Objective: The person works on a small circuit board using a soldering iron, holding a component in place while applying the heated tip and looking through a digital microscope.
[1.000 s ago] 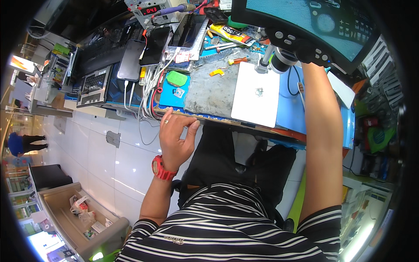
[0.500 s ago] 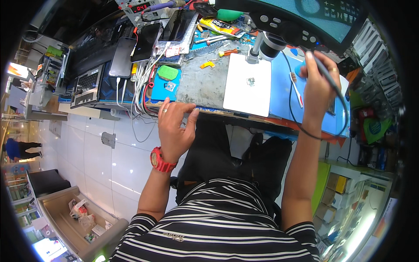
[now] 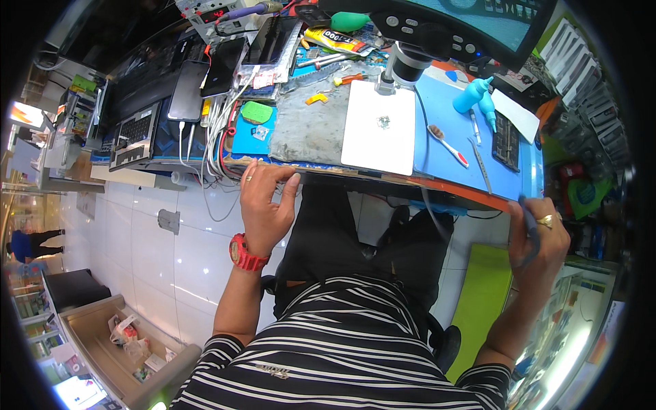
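Note:
My left hand (image 3: pixel 268 208) lies against the bench's front edge, holding nothing, its thumb apart from loosely bent fingers. Beyond the bench's right front corner, my right hand (image 3: pixel 547 236) is wrapped round a dark corded handle (image 3: pixel 529 232); its working end is hidden. A small shiny electronic part (image 3: pixel 384 122) sits on a white pad (image 3: pixel 377 147), beneath a digital microscope (image 3: pixel 408 65). Right of the pad, a blue mat (image 3: pixel 437 179) carries a toothbrush (image 3: pixel 449 147), tweezers (image 3: pixel 480 166), two teal squeeze bottles (image 3: pixel 469 100) and a black rectangular frame (image 3: pixel 506 142).
The microscope's screen (image 3: pixel 471 27) rises at the back. Phones (image 3: pixel 188 92) and bundled white cables (image 3: pixel 217 126) crowd the left, near a green sponge (image 3: pixel 257 112). An orange-handled screwdriver (image 3: pixel 348 79) rests on the grey mat (image 3: pixel 301 126). An open drawer (image 3: pixel 126 342) stands at lower left.
My right hand has moved from above the blue mat down and right past the bench corner, carrying the corded handle. My left hand has barely shifted.

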The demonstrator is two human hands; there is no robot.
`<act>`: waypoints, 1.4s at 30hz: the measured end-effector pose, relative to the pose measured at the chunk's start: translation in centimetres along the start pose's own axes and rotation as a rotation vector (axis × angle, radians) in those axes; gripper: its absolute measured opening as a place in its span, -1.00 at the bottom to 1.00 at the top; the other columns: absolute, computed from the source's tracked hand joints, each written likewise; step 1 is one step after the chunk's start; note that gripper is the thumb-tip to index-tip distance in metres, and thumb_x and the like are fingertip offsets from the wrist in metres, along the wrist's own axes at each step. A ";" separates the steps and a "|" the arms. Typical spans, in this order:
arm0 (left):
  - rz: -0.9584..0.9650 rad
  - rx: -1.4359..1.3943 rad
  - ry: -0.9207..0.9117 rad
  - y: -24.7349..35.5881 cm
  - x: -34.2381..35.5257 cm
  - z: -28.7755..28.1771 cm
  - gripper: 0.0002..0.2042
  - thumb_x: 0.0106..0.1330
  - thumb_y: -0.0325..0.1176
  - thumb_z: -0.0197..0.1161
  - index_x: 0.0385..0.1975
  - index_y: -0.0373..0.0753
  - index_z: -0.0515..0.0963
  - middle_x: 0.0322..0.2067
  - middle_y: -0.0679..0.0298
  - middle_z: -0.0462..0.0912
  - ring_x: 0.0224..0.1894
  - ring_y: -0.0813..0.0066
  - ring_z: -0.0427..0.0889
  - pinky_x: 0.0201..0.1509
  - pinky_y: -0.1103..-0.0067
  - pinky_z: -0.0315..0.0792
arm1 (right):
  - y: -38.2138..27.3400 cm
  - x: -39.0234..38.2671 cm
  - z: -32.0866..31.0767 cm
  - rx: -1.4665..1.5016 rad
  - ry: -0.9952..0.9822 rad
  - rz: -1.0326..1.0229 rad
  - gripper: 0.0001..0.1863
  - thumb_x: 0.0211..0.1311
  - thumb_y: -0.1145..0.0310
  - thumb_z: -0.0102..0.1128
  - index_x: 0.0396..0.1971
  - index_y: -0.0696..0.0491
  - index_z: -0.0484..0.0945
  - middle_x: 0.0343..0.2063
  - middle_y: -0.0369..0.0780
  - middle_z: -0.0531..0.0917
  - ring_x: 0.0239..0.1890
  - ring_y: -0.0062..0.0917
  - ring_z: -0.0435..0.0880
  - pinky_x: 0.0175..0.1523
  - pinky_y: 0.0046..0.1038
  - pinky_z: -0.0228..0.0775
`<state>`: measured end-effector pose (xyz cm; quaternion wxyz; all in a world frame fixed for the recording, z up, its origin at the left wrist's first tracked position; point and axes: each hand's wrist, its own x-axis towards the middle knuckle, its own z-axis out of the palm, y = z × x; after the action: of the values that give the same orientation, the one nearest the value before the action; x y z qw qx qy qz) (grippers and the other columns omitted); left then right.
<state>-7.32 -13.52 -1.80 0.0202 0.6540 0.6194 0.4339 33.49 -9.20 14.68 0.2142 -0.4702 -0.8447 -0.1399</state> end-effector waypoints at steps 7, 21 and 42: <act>0.000 -0.016 -0.007 0.3 0.2 0.3 -0.92 0.48 -0.48 0.44 -0.12 -0.29 0.73 -0.20 0.19 0.84 -0.12 0.16 0.81 0.59 0.01 0.35 | 6.4 -3.9 -2.3 0.453 -0.030 0.821 -0.70 0.65 0.21 0.38 -0.30 0.06 0.58 -0.59 -0.37 0.51 -0.62 -0.67 0.42 -0.43 -0.45 0.32; 0.041 0.063 -0.012 -1.0 2.6 1.8 -0.86 0.43 -0.44 0.46 -0.08 -0.24 0.71 -0.11 0.17 0.76 0.00 0.11 0.73 0.56 -0.02 0.32 | -7.3 -0.3 15.4 2.329 0.139 0.734 -0.64 0.73 0.26 0.18 0.29 0.16 0.55 -0.12 -0.12 0.80 -0.39 -0.45 0.78 -0.40 -0.49 0.66; 0.113 0.060 0.094 -2.9 1.9 4.4 -0.87 0.33 -0.48 0.50 -0.20 -0.20 0.70 -0.16 0.23 0.72 -0.04 0.13 0.71 0.48 0.00 0.43 | -13.6 4.9 20.4 1.475 0.147 0.610 -0.84 0.54 0.50 0.43 -0.08 0.23 0.62 -0.28 -0.16 0.75 -0.33 -0.61 0.82 -0.23 -0.58 0.69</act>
<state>-7.25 -9.01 -5.13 -0.0531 0.6669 0.5947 0.4458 14.87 -3.78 -1.08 0.5538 -0.4070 -0.5375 0.4886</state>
